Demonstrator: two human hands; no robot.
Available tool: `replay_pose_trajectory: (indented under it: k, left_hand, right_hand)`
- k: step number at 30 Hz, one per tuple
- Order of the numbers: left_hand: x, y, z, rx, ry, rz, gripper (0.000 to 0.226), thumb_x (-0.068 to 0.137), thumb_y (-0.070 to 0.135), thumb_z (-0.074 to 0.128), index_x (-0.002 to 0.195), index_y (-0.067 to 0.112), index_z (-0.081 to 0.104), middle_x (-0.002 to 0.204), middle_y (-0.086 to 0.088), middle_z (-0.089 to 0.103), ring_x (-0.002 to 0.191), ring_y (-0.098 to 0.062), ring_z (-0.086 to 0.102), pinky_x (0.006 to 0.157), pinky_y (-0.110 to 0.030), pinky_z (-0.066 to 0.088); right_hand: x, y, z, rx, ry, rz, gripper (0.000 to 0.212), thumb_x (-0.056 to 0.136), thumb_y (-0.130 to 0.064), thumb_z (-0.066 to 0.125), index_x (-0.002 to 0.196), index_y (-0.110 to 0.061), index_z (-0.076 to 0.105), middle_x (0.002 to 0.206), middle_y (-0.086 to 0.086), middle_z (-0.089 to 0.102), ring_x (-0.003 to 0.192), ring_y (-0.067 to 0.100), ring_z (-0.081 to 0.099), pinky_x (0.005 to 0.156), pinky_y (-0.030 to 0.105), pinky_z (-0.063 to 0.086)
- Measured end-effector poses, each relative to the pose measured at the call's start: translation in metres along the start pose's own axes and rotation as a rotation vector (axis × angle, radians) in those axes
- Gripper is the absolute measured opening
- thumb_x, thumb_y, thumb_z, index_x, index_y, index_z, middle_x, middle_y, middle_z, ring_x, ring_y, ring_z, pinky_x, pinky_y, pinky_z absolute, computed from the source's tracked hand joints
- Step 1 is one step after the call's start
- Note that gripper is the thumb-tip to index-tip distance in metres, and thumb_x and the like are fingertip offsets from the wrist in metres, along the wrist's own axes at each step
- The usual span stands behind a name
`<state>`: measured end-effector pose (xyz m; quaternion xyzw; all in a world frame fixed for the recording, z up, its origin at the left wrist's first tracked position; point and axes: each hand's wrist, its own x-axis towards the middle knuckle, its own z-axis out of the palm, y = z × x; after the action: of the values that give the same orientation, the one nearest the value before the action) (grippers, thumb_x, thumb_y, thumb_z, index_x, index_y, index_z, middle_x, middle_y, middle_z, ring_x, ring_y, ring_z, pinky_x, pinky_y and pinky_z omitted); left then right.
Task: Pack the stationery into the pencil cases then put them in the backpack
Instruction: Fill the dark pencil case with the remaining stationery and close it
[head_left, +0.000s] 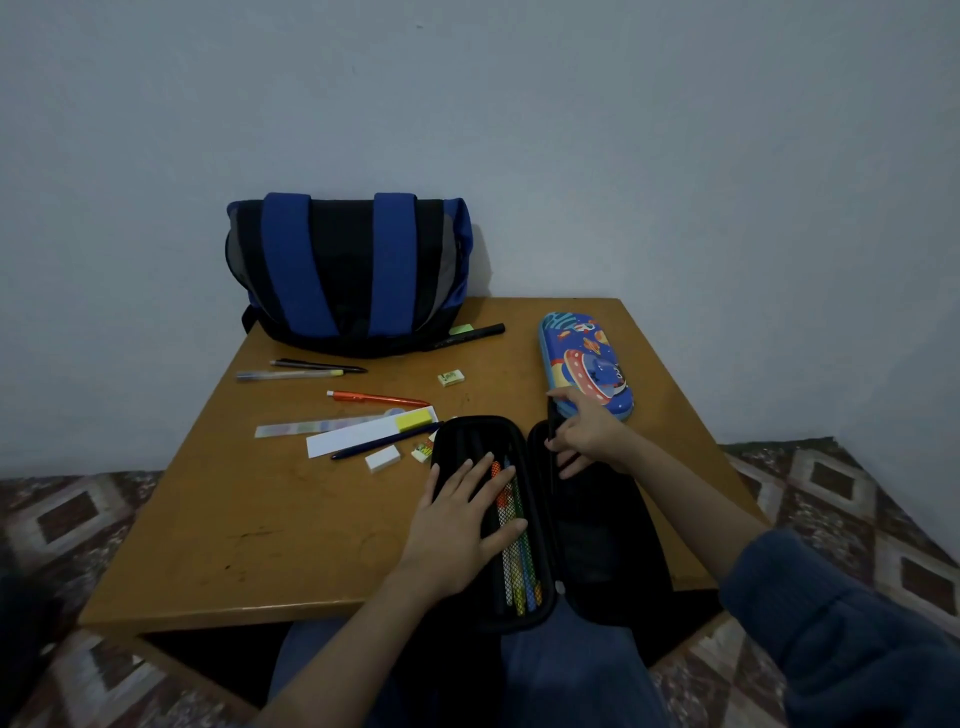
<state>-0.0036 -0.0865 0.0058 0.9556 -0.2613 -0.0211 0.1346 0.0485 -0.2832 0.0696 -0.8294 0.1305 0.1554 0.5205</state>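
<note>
Both hands are on the open black pencil case (597, 545) on the desk (311, 519): left grip (457, 525) released, flat on its pencils (519, 566); right grip (587, 436) grasping its lid edge.

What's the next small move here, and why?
Probably reach the left hand to the dark blue pen beside the open black pencil case and drop it in. That hand lies flat on the pencils already inside, the right hand holds the lid edge, and the orange pen and white eraser lie loose on the table.
</note>
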Motion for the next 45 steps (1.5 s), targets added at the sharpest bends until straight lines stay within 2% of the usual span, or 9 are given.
replay_pose_trajectory:
  k: [3,7,12,16,23,28,38,42,45]
  left_hand:
    - [0.0,0.0,-0.001,0.009,-0.002,-0.006,0.062,0.091,0.064,0.021,0.146,0.041,0.004,0.157,0.013,-0.001,0.144,-0.007,-0.005,0.113,-0.035,-0.016]
    - [0.0,0.0,0.0,0.014,-0.001,-0.004,0.063,0.091,0.064,0.021,0.146,0.041,0.003,0.157,0.013,-0.002,0.144,-0.007,-0.005,0.113,-0.035,-0.016]
    - [0.001,0.0,0.0,0.011,-0.001,-0.007,0.063,0.09,0.064,0.021,0.146,0.041,0.002,0.157,0.013,-0.002,0.144,-0.007,-0.005,0.112,-0.034,-0.017]
    - [0.001,0.0,0.001,0.009,0.001,-0.004,0.062,0.091,0.064,0.021,0.146,0.042,0.003,0.157,0.013,-0.001,0.144,-0.007,-0.004,0.114,-0.036,-0.015]
    - [0.0,0.0,0.001,0.014,0.009,-0.006,0.063,0.09,0.064,0.021,0.146,0.041,0.003,0.157,0.013,-0.001,0.144,-0.007,-0.004,0.114,-0.035,-0.015]
    - [0.0,0.0,0.0,-0.001,0.008,-0.006,0.063,0.09,0.064,0.021,0.146,0.041,0.003,0.157,0.013,-0.001,0.144,-0.007,-0.004,0.113,-0.034,-0.016]
    - [0.0,-0.002,0.0,-0.042,-0.007,0.012,0.064,0.09,0.064,0.024,0.146,0.04,0.006,0.157,0.012,-0.001,0.144,-0.007,-0.004,0.114,-0.035,-0.015]
    - [-0.003,-0.007,-0.019,-0.206,0.019,0.044,0.064,0.092,0.058,0.032,0.147,0.038,0.006,0.155,0.016,-0.008,0.143,-0.006,-0.009,0.115,-0.03,-0.007]
    - [-0.009,-0.034,-0.038,-0.295,0.137,-0.05,0.062,0.093,0.053,0.035,0.147,0.036,0.011,0.155,0.016,-0.001,0.143,-0.006,-0.002,0.118,-0.032,0.004]
  right_hand:
    - [-0.001,0.0,0.001,-0.003,-0.015,0.001,0.07,0.085,0.008,0.058,0.142,-0.021,0.03,0.09,0.016,0.057,0.072,0.025,0.062,0.052,0.034,0.058]
    - [0.001,0.002,0.002,-0.014,-0.014,-0.007,0.06,0.087,0.006,0.056,0.14,-0.013,0.036,0.105,0.022,0.058,0.073,0.024,0.061,0.05,0.03,0.057]
    - [0.004,0.008,0.01,-0.103,0.021,-0.007,0.048,0.087,0.006,0.055,0.133,-0.007,0.047,0.085,0.009,0.056,0.068,0.016,0.055,0.044,0.019,0.053]
    - [0.004,0.014,0.014,-0.103,0.045,-0.008,0.045,0.086,0.008,0.056,0.129,-0.003,0.05,0.075,0.008,0.055,0.061,0.015,0.053,0.043,0.016,0.051]
    - [-0.001,0.021,0.011,-0.154,0.032,0.002,0.047,0.084,0.006,0.059,0.128,-0.006,0.05,0.08,0.016,0.06,0.057,0.017,0.057,0.045,0.019,0.052]
    - [-0.002,0.022,0.012,-0.164,0.039,0.0,0.047,0.084,0.005,0.06,0.128,-0.009,0.05,0.072,0.012,0.059,0.055,0.016,0.057,0.045,0.02,0.052]
    - [-0.002,0.021,0.012,-0.211,0.062,-0.005,0.047,0.084,0.003,0.061,0.128,-0.01,0.051,0.076,0.013,0.06,0.055,0.016,0.057,0.044,0.02,0.052]
    - [-0.002,0.012,0.01,-0.35,0.064,-0.019,0.054,0.085,-0.007,0.064,0.134,-0.012,0.044,0.076,0.007,0.057,0.055,0.015,0.055,0.044,0.021,0.05]
    - [0.003,0.0,0.006,-0.421,0.137,-0.09,0.052,0.085,-0.017,0.065,0.133,-0.012,0.045,0.086,0.008,0.056,0.067,0.018,0.055,0.05,0.022,0.048]
